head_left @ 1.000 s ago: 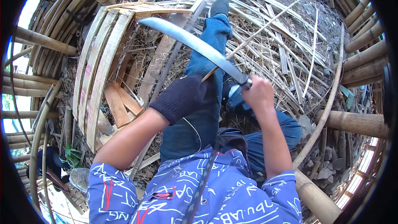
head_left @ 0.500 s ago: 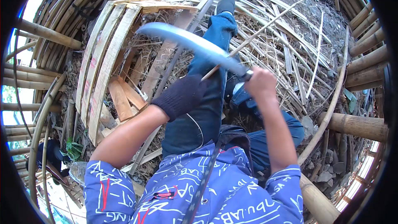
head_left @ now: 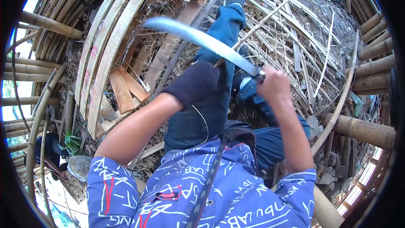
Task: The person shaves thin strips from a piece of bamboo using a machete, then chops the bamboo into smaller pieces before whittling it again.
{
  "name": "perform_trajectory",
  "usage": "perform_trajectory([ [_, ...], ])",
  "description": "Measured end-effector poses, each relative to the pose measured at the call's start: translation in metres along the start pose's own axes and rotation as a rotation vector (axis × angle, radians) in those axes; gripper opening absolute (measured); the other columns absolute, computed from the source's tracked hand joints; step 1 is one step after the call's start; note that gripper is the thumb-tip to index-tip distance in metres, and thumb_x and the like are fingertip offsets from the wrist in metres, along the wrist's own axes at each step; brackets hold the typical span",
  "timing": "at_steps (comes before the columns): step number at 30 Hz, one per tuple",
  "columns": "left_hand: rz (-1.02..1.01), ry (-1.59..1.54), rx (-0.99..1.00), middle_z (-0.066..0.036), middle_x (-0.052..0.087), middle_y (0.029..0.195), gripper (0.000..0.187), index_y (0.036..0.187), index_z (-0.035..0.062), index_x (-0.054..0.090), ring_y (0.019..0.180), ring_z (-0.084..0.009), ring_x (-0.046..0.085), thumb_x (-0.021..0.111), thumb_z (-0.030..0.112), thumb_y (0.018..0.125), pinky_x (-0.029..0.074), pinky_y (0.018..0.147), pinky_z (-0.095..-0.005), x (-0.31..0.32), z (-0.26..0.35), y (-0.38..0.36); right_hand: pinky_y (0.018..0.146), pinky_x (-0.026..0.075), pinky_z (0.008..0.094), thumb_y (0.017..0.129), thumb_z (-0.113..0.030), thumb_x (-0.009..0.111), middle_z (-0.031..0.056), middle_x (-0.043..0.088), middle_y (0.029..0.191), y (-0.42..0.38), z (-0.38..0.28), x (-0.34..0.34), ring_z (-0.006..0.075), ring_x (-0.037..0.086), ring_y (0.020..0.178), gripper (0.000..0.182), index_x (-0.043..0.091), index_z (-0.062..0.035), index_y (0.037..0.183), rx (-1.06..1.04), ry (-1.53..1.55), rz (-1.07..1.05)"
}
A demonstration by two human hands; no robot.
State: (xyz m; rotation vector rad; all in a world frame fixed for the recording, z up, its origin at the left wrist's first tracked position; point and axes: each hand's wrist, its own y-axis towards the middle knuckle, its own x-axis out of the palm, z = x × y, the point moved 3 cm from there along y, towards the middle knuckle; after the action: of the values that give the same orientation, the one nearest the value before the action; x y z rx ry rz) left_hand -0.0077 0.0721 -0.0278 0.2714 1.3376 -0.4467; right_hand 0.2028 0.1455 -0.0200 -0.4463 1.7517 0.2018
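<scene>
A dark knitted glove covers my left hand (head_left: 198, 82), which is closed around the near end of a long thin bamboo strip (head_left: 270, 19). The strip slants up and to the right over the leg. My bare right hand (head_left: 274, 85) grips the dark handle of a machete (head_left: 206, 40) with a long, slightly curved blade. Its blade crosses the strip just beyond the glove and points to the upper left, blurred toward the tip. Beneath both hands is my stretched-out leg in blue jeans (head_left: 198, 120); the other leg is bent to the right.
Many split bamboo strips (head_left: 295, 38) lie scattered over the ground ahead. A curved wooden slatted frame (head_left: 114, 50) stands at the left, with short planks (head_left: 122, 93) beside it. Bamboo poles (head_left: 363, 131) wall both sides. Part of another person (head_left: 48, 152) shows at lower left.
Both hands have shifted a little to the right with the machete and the strip, the gloved hand also slightly upward. The view has moved slightly too.
</scene>
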Motion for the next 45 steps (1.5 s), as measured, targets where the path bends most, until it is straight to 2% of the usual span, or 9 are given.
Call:
perform_trajectory([
  [6, 0.13, -0.156, -0.044, -0.019, 0.056, 0.063, 0.017, 0.08, -0.001, 0.059, 0.06, -0.0338, 0.058, 0.048, 0.011, 0.085, 0.046, 0.055, -0.0439, -0.012, 0.004, 0.003, 0.072, 0.052, 0.0458, 0.068, -0.018, 0.07, 0.0203, 0.065, 0.079, -0.004, 0.019, 0.007, 0.0351, 0.065, 0.077, 0.021, 0.062, -0.0033, 0.08, 0.07, -0.032, 0.043],
  [10, -0.015, -0.095, -0.076, -0.02, 0.057, 0.065, 0.016, 0.08, -0.001, 0.059, 0.061, -0.0343, 0.058, 0.049, 0.011, 0.085, 0.046, 0.056, -0.0438, -0.012, 0.003, 0.002, 0.071, 0.052, 0.0463, 0.072, -0.02, 0.066, 0.0215, 0.065, 0.077, 0.011, 0.05, 0.0, 0.0375, 0.065, 0.077, 0.02, 0.061, -0.0036, 0.083, 0.176, -0.066, 0.022],
  [12, 0.173, -0.043, 0.04, -0.021, 0.058, 0.067, 0.017, 0.08, -0.0012, 0.059, 0.061, -0.0351, 0.059, 0.049, 0.012, 0.085, 0.046, 0.055, -0.0444, -0.017, 0.005, 0.003, 0.071, 0.052, 0.0467, 0.074, -0.02, 0.064, 0.0222, 0.064, 0.075, 0.007, 0.051, 0.002, 0.0384, 0.065, 0.074, 0.019, 0.061, -0.0033, 0.082, 0.092, -0.073, 0.071],
  [16, 0.017, -0.197, -0.064, -0.021, 0.057, 0.067, 0.016, 0.083, -0.0013, 0.059, 0.061, -0.0351, 0.059, 0.049, 0.011, 0.085, 0.046, 0.055, -0.0442, -0.013, -0.001, 0.004, 0.07, 0.052, 0.0476, 0.073, -0.017, 0.062, 0.022, 0.065, 0.075, -0.01, 0.033, -0.001, 0.0383, 0.065, 0.074, 0.015, 0.062, -0.0039, 0.081, 0.019, -0.061, -0.011],
  [18, 0.07, -0.107, -0.034, -0.02, 0.056, 0.067, 0.015, 0.084, -0.0013, 0.058, 0.061, -0.0352, 0.058, 0.048, 0.01, 0.086, 0.046, 0.056, -0.0442, -0.015, 0.001, -0.001, 0.07, 0.051, 0.0482, 0.073, -0.017, 0.061, 0.0224, 0.064, 0.075, 0.009, 0.07, 0.008, 0.0391, 0.064, 0.076, 0.017, 0.062, -0.0042, 0.084, 0.194, -0.093, 0.038],
  [23, 0.121, -0.103, 0.01, -0.021, 0.055, 0.065, 0.015, 0.084, -0.0018, 0.056, 0.061, -0.0357, 0.058, 0.047, 0.01, 0.086, 0.046, 0.055, -0.0451, -0.017, -0.004, 0.001, 0.071, 0.051, 0.0486, 0.073, -0.016, 0.062, 0.0223, 0.065, 0.077, -0.009, 0.044, 0.0, 0.0396, 0.064, 0.077, 0.015, 0.063, -0.0039, 0.081, 0.022, -0.072, 0.081],
  [26, 0.098, -0.066, 0.021, -0.02, 0.054, 0.063, 0.014, 0.086, -0.002, 0.054, 0.06, -0.0356, 0.058, 0.048, 0.01, 0.085, 0.045, 0.055, -0.0448, -0.013, -0.002, 0.001, 0.072, 0.05, 0.0495, 0.072, -0.015, 0.06, 0.0236, 0.064, 0.078, 0.017, 0.082, 0.001, 0.0421, 0.062, 0.077, 0.018, 0.063, -0.0038, 0.086, 0.185, -0.112, 0.057],
  [36, 0.126, -0.092, -0.043, -0.021, 0.054, 0.062, 0.011, 0.087, -0.0011, 0.052, 0.058, -0.0376, 0.058, 0.048, 0.009, 0.083, 0.046, 0.054, -0.0457, -0.019, -0.01, 0.002, 0.071, 0.049, 0.0487, 0.072, -0.018, 0.064, 0.0216, 0.064, 0.076, 0.009, 0.075, -0.003, 0.0393, 0.063, 0.075, 0.018, 0.062, -0.0025, 0.081, 0.131, -0.125, 0.073],
  [45, 0.077, -0.055, -0.06, -0.02, 0.055, 0.064, 0.013, 0.082, -0.0019, 0.055, 0.06, -0.0359, 0.058, 0.048, 0.009, 0.083, 0.046, 0.055, -0.0453, -0.018, 0.002, 0.0, 0.058, 0.047, 0.0408, 0.08, -0.037, 0.069, 0.0189, 0.063, 0.069, -0.024, 0.013, -0.018, 0.033, 0.063, 0.063, 0.04, 0.059, 0.0008, 0.086, 0.017, 0.483, -0.264],
])
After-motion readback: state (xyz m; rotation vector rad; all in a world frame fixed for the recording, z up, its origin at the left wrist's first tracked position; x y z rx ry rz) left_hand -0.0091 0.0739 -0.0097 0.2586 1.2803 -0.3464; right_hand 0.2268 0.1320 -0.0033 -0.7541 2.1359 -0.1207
